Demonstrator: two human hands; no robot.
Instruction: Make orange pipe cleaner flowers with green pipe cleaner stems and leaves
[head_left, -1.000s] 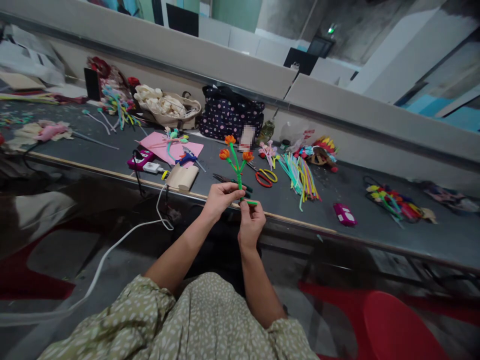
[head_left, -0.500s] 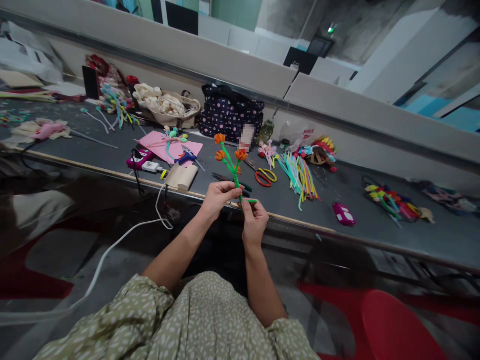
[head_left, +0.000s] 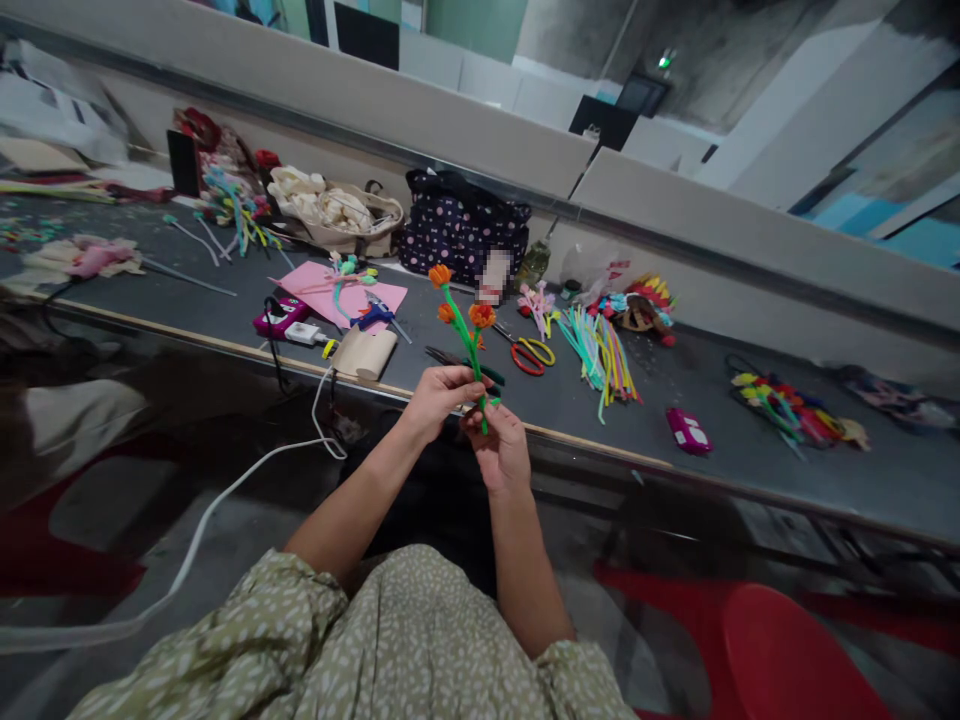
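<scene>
Head cam, going left to right: you've got a pink sheet (head_left: pixel 304 283) on the grey table (head_left: pixel 555 405) with a blue tool (head_left: pixel 373 317) lying on its edge, then a beige block (head_left: pixel 366 355) near the table's front edge. Next is your left hand (head_left: pixel 439 402), mostly closed, thumb and fingers pinching the stem of an orange-and-green fuzzy flower sprig (head_left: pixel 471 345). That sprig stands near upright, leaning a bit left, held up in front of the table's edge with its blooms on top. Your right hand (head_left: pixel 504 445) sits just below and to the right, fingers curled in, thumb and fingers closed on the stem's lower end, and a bit of green pokes out beside the thumb. Further right come red-and-yellow scissors (head_left: pixel 514 352), a bundle of fuzzy sticks (head_left: pixel 596 350) in mint, yellow and pink, and a purple gadget (head_left: pixel 688 431), all well clear of your fingers.
</scene>
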